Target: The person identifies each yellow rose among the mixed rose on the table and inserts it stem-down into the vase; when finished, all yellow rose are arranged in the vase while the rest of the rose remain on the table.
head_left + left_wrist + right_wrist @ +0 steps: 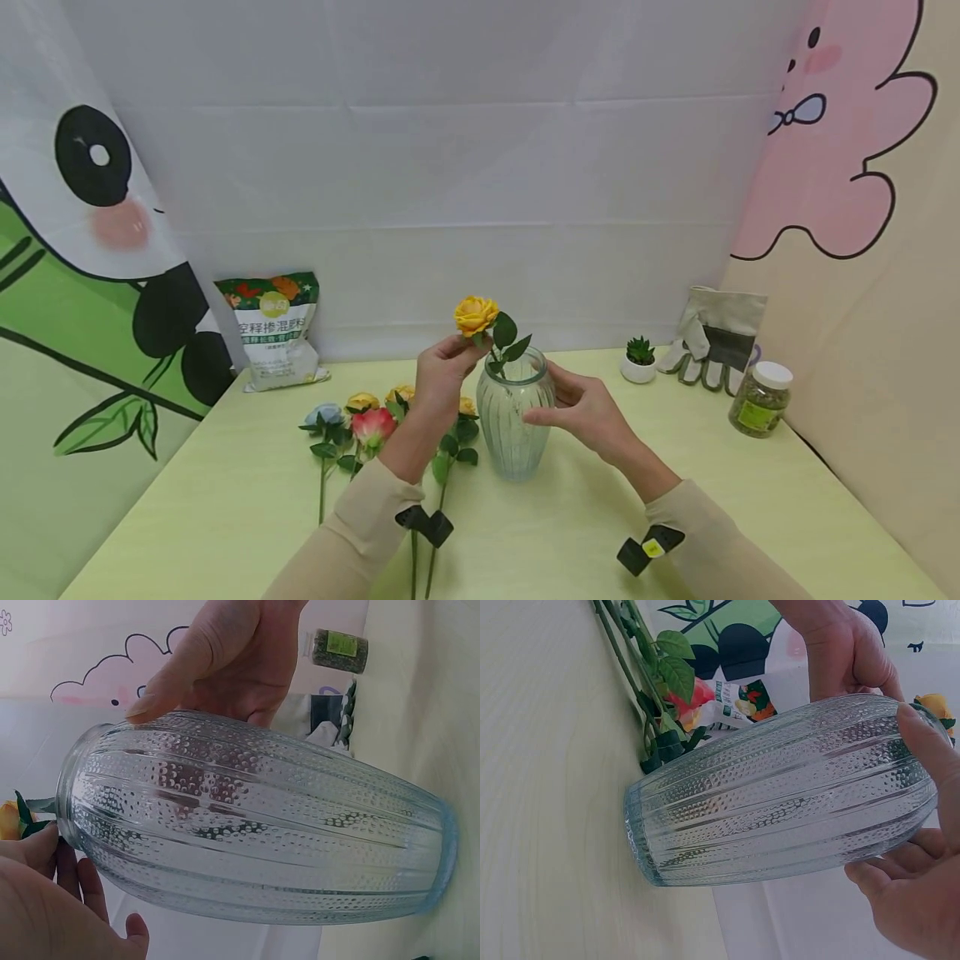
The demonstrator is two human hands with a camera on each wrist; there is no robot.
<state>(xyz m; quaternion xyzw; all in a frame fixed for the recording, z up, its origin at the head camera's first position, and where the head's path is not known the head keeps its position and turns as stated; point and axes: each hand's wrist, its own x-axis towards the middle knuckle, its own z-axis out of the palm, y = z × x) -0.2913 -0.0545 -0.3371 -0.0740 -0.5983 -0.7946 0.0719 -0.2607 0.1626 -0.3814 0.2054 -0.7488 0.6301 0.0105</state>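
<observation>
I see the left hand (446,375) pinching the yellow rose (476,316) at its one o'clock, stem inside the vase (510,429); the right hand (592,414), spread wide, grips the vase at its nine o'clock.

White backdrop (465,167) fills upper centre, creased in a loose grid. Left wall (45,483) pale green, large green-and-white cartoon (123,225) with black patches. Right wall (885,350) beige, pink black-outlined cartoon figure (847,150) at upper right. Pale yellow-green desk (187,508) across lower frame. Light soft, fairly even.
</observation>
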